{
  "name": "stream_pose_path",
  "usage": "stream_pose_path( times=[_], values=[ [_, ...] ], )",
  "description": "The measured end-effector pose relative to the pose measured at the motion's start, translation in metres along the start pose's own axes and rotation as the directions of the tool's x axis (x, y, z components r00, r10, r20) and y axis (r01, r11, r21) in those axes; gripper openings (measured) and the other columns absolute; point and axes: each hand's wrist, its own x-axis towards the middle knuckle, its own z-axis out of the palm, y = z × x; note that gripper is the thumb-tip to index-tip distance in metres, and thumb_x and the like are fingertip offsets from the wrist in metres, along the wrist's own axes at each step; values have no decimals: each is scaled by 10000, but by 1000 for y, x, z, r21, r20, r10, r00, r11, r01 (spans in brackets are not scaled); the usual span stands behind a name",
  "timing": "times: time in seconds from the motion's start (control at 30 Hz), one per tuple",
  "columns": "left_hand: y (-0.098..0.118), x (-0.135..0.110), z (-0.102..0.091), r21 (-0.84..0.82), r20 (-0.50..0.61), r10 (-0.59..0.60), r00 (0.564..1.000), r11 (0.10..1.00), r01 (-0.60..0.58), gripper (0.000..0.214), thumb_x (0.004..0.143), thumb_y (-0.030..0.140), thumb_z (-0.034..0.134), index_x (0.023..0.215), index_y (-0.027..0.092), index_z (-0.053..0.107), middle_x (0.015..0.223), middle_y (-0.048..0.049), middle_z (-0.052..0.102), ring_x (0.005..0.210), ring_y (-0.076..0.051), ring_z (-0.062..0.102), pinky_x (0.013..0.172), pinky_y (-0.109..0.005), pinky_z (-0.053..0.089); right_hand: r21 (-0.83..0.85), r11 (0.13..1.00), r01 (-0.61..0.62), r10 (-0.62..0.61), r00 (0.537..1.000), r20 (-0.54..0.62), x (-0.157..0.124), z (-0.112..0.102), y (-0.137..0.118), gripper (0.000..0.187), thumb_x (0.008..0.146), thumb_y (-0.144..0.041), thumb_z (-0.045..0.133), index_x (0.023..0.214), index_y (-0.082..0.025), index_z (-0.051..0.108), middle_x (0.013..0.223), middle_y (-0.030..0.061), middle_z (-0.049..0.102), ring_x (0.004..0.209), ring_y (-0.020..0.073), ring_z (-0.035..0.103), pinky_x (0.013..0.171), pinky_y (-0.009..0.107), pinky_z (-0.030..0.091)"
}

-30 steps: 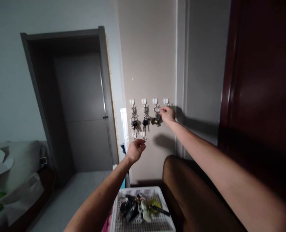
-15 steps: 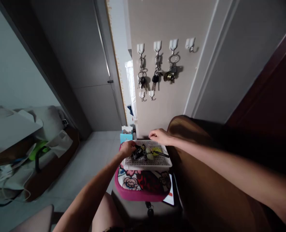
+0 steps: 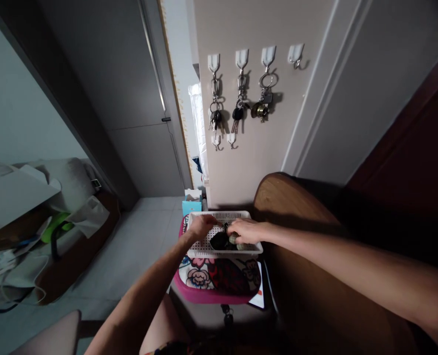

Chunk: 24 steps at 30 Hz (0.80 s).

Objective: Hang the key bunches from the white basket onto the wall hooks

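Note:
Both my hands are down in a white perforated basket (image 3: 222,216) that rests on a pink floral cushion (image 3: 219,281). My left hand (image 3: 201,228) has its fingers curled over dark key bunches (image 3: 219,240) in the basket. My right hand (image 3: 246,230) is closed over the pile from the right, its grip hidden. On the beige wall above, a row of white hooks carries three key bunches (image 3: 237,106); the fourth hook (image 3: 296,54) and two lower small hooks (image 3: 222,140) are bare.
A brown curved chair back (image 3: 296,217) stands right of the basket. A dark red door (image 3: 407,123) is at far right, a grey door (image 3: 130,98) at left. A blue tissue box (image 3: 191,202) sits on the floor by the wall. Bags and papers (image 3: 26,207) lie at left.
My hands came down from the wall hooks into the basket. The view tilted down. Since half a second ago my right hand moved from the basket's rim onto the pile.

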Motion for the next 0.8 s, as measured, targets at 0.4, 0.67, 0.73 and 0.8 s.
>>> stream_pose_path(
  times=[0.4,0.67,0.73,0.8],
  values=[
    [-13,-9,4,594,-34,-10,999,804,28,239,621,108,397,807,165,536,777,-90,562,744,-188,496,763,-337,271,-9,1000,5,-5,1000,20,0,1,-2,259,546,-178,471,783,-197,574,786,44,567,745,171,494,575,233,348],
    [-8,-1,-16,-252,-26,-102,994,963,93,249,498,37,416,697,141,523,595,15,527,562,-90,465,551,-202,351,137,988,-78,79,997,-3,1,-21,-2,228,530,-216,519,745,-204,594,657,15,574,616,145,505,516,222,346],
    [-4,-3,-22,-538,-3,-119,993,837,98,230,494,42,416,689,131,499,544,39,495,484,-56,430,486,-174,331,287,957,-50,63,997,-36,-4,-39,-8,201,552,-227,515,735,-199,593,628,4,568,576,122,497,505,214,348],
    [0,-6,-25,-709,11,-136,991,697,104,195,501,63,421,674,131,480,511,51,475,438,-40,402,441,-163,303,502,863,50,-10,997,-82,-11,-53,-15,209,594,-257,496,772,-187,579,638,1,566,563,104,492,508,211,358]
  ],
)
